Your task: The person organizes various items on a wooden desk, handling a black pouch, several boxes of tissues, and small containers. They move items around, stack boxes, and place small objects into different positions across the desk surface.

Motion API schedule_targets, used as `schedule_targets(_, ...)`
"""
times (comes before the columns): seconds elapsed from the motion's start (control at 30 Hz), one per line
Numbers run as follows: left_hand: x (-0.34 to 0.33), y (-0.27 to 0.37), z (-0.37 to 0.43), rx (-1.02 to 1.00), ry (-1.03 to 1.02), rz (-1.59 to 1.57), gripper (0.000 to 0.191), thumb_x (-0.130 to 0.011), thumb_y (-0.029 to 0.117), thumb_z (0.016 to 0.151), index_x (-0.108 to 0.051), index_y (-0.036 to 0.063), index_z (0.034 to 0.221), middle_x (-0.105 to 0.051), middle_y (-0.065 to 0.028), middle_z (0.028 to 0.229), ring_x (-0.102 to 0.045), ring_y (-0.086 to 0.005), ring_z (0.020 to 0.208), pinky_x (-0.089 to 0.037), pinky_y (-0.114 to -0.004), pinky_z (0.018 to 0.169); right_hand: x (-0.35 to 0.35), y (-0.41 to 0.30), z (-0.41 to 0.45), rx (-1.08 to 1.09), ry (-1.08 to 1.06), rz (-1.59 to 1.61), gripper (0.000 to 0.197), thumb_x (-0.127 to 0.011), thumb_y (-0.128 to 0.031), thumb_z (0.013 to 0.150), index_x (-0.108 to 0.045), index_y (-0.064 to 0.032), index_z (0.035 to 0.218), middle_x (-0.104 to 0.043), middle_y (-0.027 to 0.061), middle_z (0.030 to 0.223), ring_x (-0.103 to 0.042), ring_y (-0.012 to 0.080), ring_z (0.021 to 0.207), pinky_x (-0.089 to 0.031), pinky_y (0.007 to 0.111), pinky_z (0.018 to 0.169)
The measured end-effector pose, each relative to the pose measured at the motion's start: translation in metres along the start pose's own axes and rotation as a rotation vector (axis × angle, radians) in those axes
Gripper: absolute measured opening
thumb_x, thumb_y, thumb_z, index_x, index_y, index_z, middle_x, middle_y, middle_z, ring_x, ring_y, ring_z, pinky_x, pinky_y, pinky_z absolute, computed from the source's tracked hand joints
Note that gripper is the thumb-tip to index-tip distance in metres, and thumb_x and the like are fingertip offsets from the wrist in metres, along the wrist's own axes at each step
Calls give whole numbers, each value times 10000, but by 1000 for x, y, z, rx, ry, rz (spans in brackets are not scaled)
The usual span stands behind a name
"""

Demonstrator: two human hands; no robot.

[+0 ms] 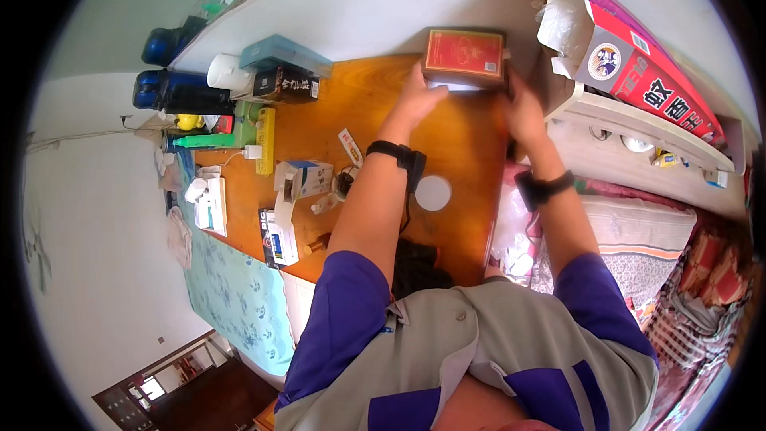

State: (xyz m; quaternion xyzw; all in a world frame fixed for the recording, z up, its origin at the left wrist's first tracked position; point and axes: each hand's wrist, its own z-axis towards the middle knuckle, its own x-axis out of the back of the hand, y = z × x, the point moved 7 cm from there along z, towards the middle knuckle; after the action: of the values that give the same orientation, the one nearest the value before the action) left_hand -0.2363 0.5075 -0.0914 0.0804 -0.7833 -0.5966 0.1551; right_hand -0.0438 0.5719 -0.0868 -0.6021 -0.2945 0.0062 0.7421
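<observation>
A red box with gold edging and printing (464, 54) is between my two hands at the far end of the wooden table (359, 96), close to the wall. My left hand (419, 96) holds its left side, the thumb at its near lower edge. My right hand (522, 105) is against its right side, with the fingertips partly hidden. Something white shows under the box's near edge. A round white disc (432, 193) lies on the table between my forearms, both of which wear black wrist straps.
At left stand a teal box (281, 55), a dark box (286, 85), a white mug (227, 73), a yellow power strip (265, 141) and small cartons (314, 178). To the right, a long red carton (658, 84) rests on the pale headboard (643, 126) of a bed.
</observation>
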Motion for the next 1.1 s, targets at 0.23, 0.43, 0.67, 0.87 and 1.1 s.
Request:
schedule_targets(0.23,-6,-4,19,-57,-75,66,629,-674,-4,751,-358,23,1294,-525,-78,1183,-488,-180,1095,-397,-300,925,0,14,2,-29,79,62,636,-578,0,784,-316,15,1363,-469,233,1291,-537,289,1115,-436,331,913)
schedule_targets(0.43,0,-21,20,-113,-20,189,649,-662,-50,747,-331,8,1302,-523,-98,1207,-502,-177,1117,-412,-294,925,0,-3,1,-155,63,69,596,-591,-11,808,-358,-15,1356,-569,209,1178,-622,297,936,-472,322,833)
schedule_targets(0.67,3,-8,12,-190,111,396,459,-677,-41,747,-466,-18,1154,-634,-133,987,-604,-155,899,-462,-272,798,0,9,8,-111,67,-12,570,-603,-41,812,-399,-60,1343,-537,221,1211,-561,319,1083,-449,337,893)
schedule_targets(0.87,6,7,6,-204,130,463,441,-689,-37,721,-533,20,1129,-661,-116,887,-634,-168,783,-480,-296,711,0,12,2,-101,59,-13,565,-605,-58,812,-399,-42,1338,-519,232,1228,-510,341,1145,-421,350,936)
schedule_targets(1.1,8,-1,10,-101,154,405,373,-739,33,720,-542,-4,1035,-665,-109,910,-623,-152,804,-480,-275,730,-6,9,5,-101,41,-12,624,-625,-43,786,-367,-41,1354,-516,240,1221,-531,354,1101,-449,363,897)
